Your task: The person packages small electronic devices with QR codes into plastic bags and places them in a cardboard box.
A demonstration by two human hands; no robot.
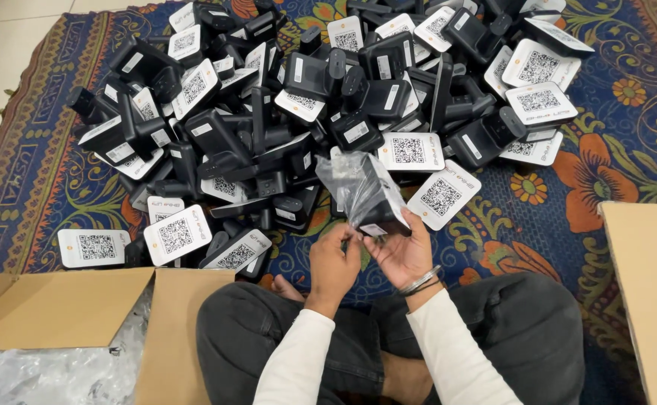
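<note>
Both hands hold one black box-shaped device [377, 193] wrapped in a clear plastic bag [347, 184], just above my lap. My right hand [403, 251] cups the device from below, with bracelets on its wrist. My left hand [333, 259] pinches the lower edge of the bag next to it. Just beyond the hands lies a big heap of like black devices [283, 112] with white square-code cards, spread over a patterned blue rug [591, 150].
An open cardboard box [66, 307] with clear plastic bags [51, 371] inside sits at the lower left. Another cardboard flap [651, 285] stands at the right edge. My crossed legs in dark trousers [523, 322] fill the bottom centre. Pale floor tiles [6, 30] show at the upper left.
</note>
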